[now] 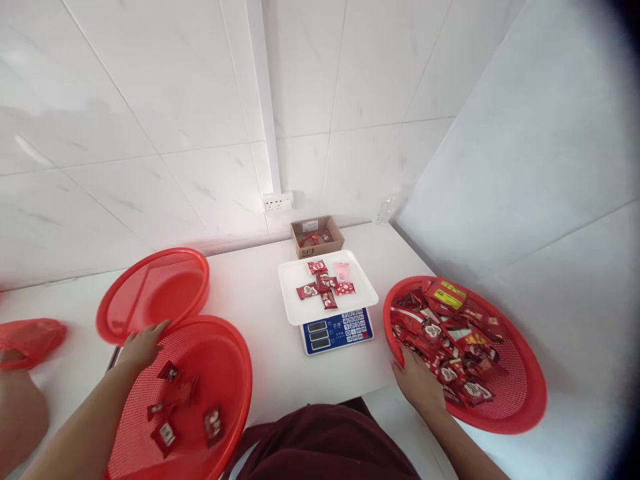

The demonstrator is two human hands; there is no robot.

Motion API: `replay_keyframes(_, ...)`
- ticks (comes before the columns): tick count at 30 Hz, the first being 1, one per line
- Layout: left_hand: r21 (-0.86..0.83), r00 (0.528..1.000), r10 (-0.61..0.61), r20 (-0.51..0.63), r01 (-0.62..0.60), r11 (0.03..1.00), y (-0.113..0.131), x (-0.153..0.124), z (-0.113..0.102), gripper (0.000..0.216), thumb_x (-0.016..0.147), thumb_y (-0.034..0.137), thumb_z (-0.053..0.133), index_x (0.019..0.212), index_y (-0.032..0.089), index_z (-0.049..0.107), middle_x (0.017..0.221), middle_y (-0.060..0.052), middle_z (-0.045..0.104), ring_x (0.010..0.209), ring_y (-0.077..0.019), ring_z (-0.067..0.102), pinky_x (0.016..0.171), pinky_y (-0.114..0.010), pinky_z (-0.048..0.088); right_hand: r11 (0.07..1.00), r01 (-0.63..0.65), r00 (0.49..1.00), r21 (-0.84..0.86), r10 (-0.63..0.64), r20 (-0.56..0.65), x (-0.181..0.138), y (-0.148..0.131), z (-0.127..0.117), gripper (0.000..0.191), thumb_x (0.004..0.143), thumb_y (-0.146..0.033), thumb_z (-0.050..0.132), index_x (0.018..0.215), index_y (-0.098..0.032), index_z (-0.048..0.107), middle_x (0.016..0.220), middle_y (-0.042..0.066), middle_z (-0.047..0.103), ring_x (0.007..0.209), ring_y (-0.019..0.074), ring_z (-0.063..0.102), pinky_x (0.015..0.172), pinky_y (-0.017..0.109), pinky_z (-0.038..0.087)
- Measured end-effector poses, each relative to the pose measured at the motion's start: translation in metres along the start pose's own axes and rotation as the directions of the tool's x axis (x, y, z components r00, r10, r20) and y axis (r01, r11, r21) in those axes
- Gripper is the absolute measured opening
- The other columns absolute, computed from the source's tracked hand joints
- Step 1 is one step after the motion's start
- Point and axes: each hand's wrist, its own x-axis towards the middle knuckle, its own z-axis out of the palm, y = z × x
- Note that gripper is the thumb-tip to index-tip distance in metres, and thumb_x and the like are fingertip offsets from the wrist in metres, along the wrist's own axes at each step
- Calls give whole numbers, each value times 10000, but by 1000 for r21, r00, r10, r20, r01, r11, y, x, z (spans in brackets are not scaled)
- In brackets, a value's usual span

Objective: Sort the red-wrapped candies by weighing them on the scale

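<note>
My left hand (143, 345) rests with fingers spread on the far rim of a red mesh basket (235, 373) at the lower left, which holds several red candy packets (173, 400). My right hand (417, 380) lies on the near left rim of another red basket (525, 387) at the right, piled with red snack packets (450, 333). Its fingers are hidden against the packets. Between the baskets stands a blue scale (337, 330) with a white tray (295, 300) carrying several red packets (325, 287).
A second red basket (155, 287) sits behind the left one. A small cardboard box (316, 237) stands against the tiled wall under a socket (277, 201). A red plastic bag (30, 337) lies at the far left. A tiled wall closes the right side.
</note>
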Motion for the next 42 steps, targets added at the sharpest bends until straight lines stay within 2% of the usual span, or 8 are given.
replay_keyframes(4,-1,990,139,1,-139,990,23,3,-14,723,621,82,465,1328,232,456,1339,-96,526,1258,-272,448,1115,-444,159,1000,6,1000,-8,-6,-8,1,3,4,480,879,-290,315,1292,-88,452,1254,200,558,1193,285,508,928,409,419)
replay_keyframes(9,-23,966,254,38,-253,967,55,6,-25,801,526,63,530,1310,227,491,1339,-103,526,1301,-289,397,1105,-448,206,1000,15,999,-8,-15,-31,2,5,7,462,873,-281,329,1271,-94,466,1267,195,551,1190,276,511,936,400,415)
replay_keyframes(16,-419,923,301,241,-181,890,103,13,-36,698,607,146,537,1297,244,525,1375,-63,505,1290,-321,414,1013,-447,374,999,2,1000,-46,-2,-3,-1,1,4,469,889,-292,281,1277,-89,450,1241,191,561,1204,261,501,953,383,406)
replay_keyframes(21,-513,907,383,177,-247,822,146,12,-32,640,642,168,584,1270,287,548,1310,-43,569,1218,-292,502,989,-389,411,999,-13,1000,-34,14,17,-1,0,2,472,894,-294,265,1279,-91,449,1249,188,553,1223,268,477,953,401,405)
replay_keyframes(27,-493,863,491,-118,-480,725,233,7,-37,518,829,288,484,1342,234,446,1400,-98,464,1300,-279,403,1061,-442,318,1000,-22,1000,-17,22,2,0,0,4,462,886,-299,290,1271,-119,470,1259,174,555,1203,267,495,953,400,403)
replay_keyframes(35,-203,779,606,-163,-627,752,361,21,-22,527,860,101,388,1382,161,344,1389,-144,433,1350,-242,308,1113,-421,210,999,-44,997,-12,45,70,-2,-5,-4,487,899,-275,247,1305,-82,434,1310,169,520,1237,261,461,971,395,389)
replay_keyframes(38,-193,788,592,-172,-616,764,369,23,-20,573,803,17,396,1349,191,386,1240,-125,532,1202,-230,474,1042,-394,319,999,-51,996,-17,52,76,-3,-4,-4,470,900,-275,253,1280,-93,460,1299,167,531,1212,266,483,943,397,409)
replay_keyframes(42,-200,825,511,-241,-557,806,344,27,-29,552,810,35,374,1326,227,413,1199,-106,527,1085,-217,529,871,-320,443,999,-47,997,-14,48,59,-3,-3,-3,450,896,-264,267,1259,-107,482,1269,170,554,1191,254,505,937,391,413)
